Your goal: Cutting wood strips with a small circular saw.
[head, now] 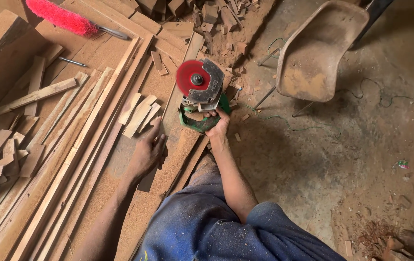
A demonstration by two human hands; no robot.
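My right hand [218, 124] grips the green handle of a hand-held circular saw [200, 92] with a red blade and a grey metal guard, held over the right edge of the wood pile. My left hand [149, 150] rests flat, fingers spread, on a sawdust-covered plank [178, 159]. Just beyond that hand lie a few short cut wood strips [139, 115]. My knees in dusty blue trousers [207, 227] fill the bottom centre.
Long wooden slats [71, 159] and boards cover the left half. A pink brush [62, 17] lies at the top left. Small offcuts [216, 14] are heaped at the top. A dusty plastic chair [318, 48] stands on the dirt floor at the right, with a thin cable [376, 96].
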